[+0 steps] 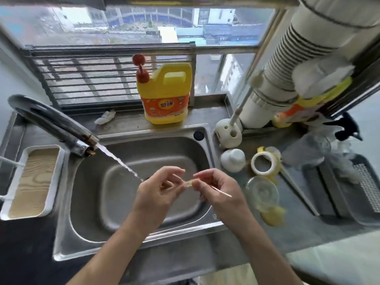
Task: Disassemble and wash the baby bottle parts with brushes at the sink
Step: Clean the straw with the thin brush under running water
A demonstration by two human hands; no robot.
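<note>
Tiny translucent yellowish part (189,183), thin brush (221,191)

Cam 1/1, head-worn, wide-angle. Looking fwd & down from above the sink (160,147), facing the window (133,19) behind it. Sitting near: basin filling frame ctr, forearms (115,243) entering from btm edge, counter (298,227) running off right. Straight lines bowing at edges.

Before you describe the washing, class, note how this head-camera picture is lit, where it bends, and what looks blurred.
Head view: daylight from the window lights the scene softly; the wide lens bows the sink rim and the window frame; the small part that the left hand pinches and the thin brush in the right hand look soft.
</note>
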